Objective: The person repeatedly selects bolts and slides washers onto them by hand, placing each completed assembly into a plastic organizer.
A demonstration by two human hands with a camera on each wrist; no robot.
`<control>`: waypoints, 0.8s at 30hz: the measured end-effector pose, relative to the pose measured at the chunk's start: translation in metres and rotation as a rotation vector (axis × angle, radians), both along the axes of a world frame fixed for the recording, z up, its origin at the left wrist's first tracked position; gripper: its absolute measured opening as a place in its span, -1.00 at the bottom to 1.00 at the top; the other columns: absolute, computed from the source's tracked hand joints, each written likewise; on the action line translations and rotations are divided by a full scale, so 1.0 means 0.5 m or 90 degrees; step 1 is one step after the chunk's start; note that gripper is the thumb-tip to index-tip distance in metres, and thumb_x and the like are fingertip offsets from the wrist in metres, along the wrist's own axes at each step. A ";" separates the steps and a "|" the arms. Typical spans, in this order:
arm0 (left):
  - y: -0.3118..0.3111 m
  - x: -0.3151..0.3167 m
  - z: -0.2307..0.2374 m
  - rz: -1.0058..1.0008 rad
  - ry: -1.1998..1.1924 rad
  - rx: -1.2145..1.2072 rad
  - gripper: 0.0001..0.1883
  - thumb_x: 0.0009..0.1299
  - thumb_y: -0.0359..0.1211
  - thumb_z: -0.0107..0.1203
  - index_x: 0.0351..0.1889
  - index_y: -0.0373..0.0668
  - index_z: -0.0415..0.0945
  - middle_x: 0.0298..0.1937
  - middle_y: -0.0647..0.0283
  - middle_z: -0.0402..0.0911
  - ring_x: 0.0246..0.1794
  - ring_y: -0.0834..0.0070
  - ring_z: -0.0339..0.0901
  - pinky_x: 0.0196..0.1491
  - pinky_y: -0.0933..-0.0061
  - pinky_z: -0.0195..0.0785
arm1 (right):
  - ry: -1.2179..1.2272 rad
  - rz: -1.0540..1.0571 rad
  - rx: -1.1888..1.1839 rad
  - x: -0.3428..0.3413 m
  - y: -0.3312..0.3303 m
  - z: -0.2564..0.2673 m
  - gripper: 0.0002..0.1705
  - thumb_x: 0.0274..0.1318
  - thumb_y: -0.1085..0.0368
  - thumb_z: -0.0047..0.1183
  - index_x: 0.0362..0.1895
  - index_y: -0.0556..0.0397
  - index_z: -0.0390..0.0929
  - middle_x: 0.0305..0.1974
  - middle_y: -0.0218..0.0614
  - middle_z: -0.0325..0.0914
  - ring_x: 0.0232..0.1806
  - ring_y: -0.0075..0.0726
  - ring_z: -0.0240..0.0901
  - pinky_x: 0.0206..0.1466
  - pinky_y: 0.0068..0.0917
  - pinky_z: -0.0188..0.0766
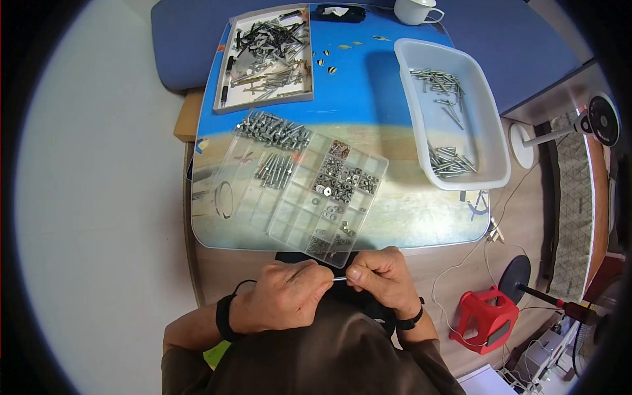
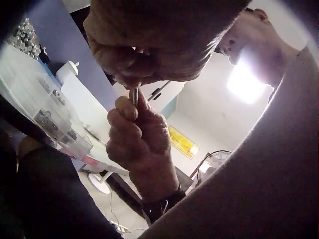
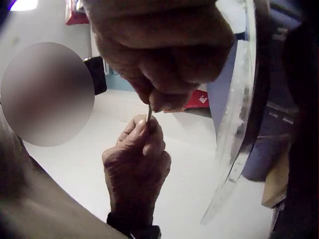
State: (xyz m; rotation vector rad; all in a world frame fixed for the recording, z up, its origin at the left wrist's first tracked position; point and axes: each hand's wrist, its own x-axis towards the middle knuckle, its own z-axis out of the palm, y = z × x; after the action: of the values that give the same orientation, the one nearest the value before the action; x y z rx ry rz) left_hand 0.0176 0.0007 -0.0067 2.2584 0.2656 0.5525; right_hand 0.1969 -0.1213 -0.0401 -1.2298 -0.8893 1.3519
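A thin metal rod, perhaps a screw (image 1: 339, 279), spans the gap between both hands, just off the table's front edge. The left hand (image 1: 289, 294) pinches one end, the right hand (image 1: 382, 278) pinches the other. In the left wrist view the rod (image 2: 135, 96) shows between the fingertips, with the right hand (image 2: 142, 142) below. In the right wrist view the rod (image 3: 149, 112) rises from the left hand (image 3: 137, 164). The covered ends are hidden by the fingers. Just beyond the hands lies a clear compartment box (image 1: 299, 217) with nuts and washers.
Bolts (image 1: 273, 130) lie on the box's clear lid side. A cardboard tray (image 1: 313, 66) of dark and silver screws is at the back left, a white bin (image 1: 426, 151) with long screws at the right. A mug (image 1: 415, 11) stands behind; a red stool (image 1: 469, 306) is on the floor.
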 end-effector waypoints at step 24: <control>-0.028 -0.013 0.008 0.008 0.036 -0.143 -0.94 0.33 -0.53 0.13 -0.30 -0.21 0.47 -0.53 0.20 0.51 -0.56 0.26 0.56 -0.50 0.33 0.38 | 0.068 -0.232 0.064 -0.027 -0.013 -0.012 -0.64 0.16 0.47 0.18 0.06 0.17 0.47 -0.34 -0.48 0.46 -0.43 -0.73 0.27 -0.38 -0.71 0.17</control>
State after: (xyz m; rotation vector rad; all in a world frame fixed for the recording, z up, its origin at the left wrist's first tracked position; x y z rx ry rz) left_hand 0.0110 -0.0131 -0.0028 2.0579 0.3524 0.4435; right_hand 0.1836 -0.1278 -0.0461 -1.1651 -0.6150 1.0569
